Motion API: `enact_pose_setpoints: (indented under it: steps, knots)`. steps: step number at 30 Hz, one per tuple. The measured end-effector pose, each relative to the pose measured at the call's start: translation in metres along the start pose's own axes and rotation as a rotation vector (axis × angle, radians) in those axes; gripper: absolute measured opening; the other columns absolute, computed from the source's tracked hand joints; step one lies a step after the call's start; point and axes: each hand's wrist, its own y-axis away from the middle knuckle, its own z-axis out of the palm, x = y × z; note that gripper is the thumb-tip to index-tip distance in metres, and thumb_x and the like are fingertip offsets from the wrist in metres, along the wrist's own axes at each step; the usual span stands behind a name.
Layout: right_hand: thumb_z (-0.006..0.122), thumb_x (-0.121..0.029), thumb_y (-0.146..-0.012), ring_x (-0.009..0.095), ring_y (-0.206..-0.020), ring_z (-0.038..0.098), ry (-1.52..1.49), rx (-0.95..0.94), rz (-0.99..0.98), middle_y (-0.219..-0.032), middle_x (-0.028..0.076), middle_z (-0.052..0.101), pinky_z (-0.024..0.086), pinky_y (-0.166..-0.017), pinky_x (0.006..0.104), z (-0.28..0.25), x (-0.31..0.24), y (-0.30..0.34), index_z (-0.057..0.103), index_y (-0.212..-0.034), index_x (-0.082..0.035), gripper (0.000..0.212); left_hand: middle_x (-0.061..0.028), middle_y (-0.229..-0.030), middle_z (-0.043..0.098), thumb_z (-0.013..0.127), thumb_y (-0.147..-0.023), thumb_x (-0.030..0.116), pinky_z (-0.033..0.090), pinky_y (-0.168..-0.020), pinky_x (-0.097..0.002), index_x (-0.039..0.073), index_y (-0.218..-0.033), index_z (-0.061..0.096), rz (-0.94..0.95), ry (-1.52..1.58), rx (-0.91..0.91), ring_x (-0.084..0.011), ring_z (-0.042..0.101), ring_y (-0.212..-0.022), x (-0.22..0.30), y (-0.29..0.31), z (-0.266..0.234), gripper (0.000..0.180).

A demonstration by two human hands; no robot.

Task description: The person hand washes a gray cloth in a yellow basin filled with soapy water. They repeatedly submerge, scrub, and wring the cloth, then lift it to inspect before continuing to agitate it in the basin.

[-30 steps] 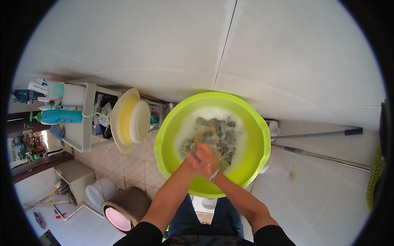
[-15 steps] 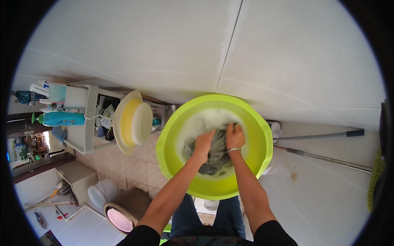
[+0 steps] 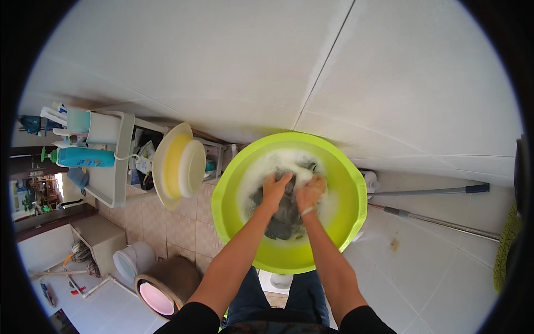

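A large lime-green basin (image 3: 346, 222) holds sudsy water and a wet dark grey cloth (image 3: 286, 212). White foam (image 3: 253, 175) rings the cloth, thickest along the far side. My left hand (image 3: 273, 192) grips the cloth left of the basin's middle, thumb uppermost. Close beside it on the right, my right hand (image 3: 310, 193) is closed on the same cloth, with foam around its fingers and a pale band at the wrist. Some fingertips of both hands are hidden by cloth and suds.
A shelf cart (image 3: 123, 161) with a blue pump bottle (image 3: 86, 157) stands left, a cream-and-yellow basin (image 3: 173, 167) hanging at its side. Lower left are a white bucket (image 3: 142, 253) and a brown bin (image 3: 177, 273). Long poles (image 3: 434, 192) lie right; a tiled wall (image 3: 222, 61) rises behind.
My right hand has moved slightly left and nearer to me, turning as it works the cloth. My left hand stays almost in place. The cloth has shifted and spread between them.
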Motion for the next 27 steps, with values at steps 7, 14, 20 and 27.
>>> enact_pose_setpoints:
  steps: [7, 14, 20, 27]
  knots:
    - [0.070, -0.017, -0.081, 0.034, -0.084, 0.056, -0.507, -0.026, -0.341, -0.095, 0.018, 0.058, 0.046, -0.070, 0.0416, -0.062, -0.113, 0.112, 0.058, -0.086, 0.001, 0.022, -0.0047, -0.088, 0.061, 0.061, -0.094, 0.029, 0.048, -0.078, -0.0324, 0.001, -0.115, 0.057, -0.067, 0.326, -0.541, -0.0153, 0.060, -0.081, -0.024, 0.001, -0.039, 0.035]
    - [0.065, -0.029, -0.088, 0.036, -0.052, 0.053, -0.185, 0.152, -0.178, -0.064, 0.015, 0.054, 0.042, -0.047, 0.0451, -0.053, -0.070, 0.054, 0.050, -0.071, -0.006, 0.032, -0.0005, -0.080, 0.060, 0.065, -0.092, 0.030, 0.047, -0.068, -0.0314, 0.007, -0.084, 0.064, -0.258, 0.502, -0.150, -0.0118, 0.056, -0.072, 0.013, 0.068, -0.014, 0.025]
    - [0.066, -0.026, -0.089, 0.039, -0.061, 0.058, -0.178, 0.211, -0.155, -0.066, 0.019, 0.054, 0.045, -0.053, 0.0442, -0.127, -0.052, 0.024, 0.052, -0.078, -0.005, 0.028, -0.0041, -0.086, 0.062, 0.066, -0.090, 0.025, 0.044, -0.068, -0.0304, 0.005, -0.089, 0.057, 0.189, 0.042, 0.129, -0.0138, 0.055, -0.072, 0.048, 0.053, -0.055, 0.022]
    - [0.067, -0.018, -0.080, 0.032, -0.090, 0.060, 0.338, 0.002, -0.175, -0.113, 0.015, 0.058, 0.045, -0.076, 0.0493, -0.159, -0.040, 0.047, 0.057, -0.101, -0.007, 0.026, -0.0252, -0.112, 0.061, 0.067, -0.084, 0.017, 0.044, -0.093, -0.0418, -0.008, -0.118, 0.052, -0.011, -0.331, 0.300, -0.0371, 0.059, -0.109, -0.050, 0.037, -0.104, 0.045]
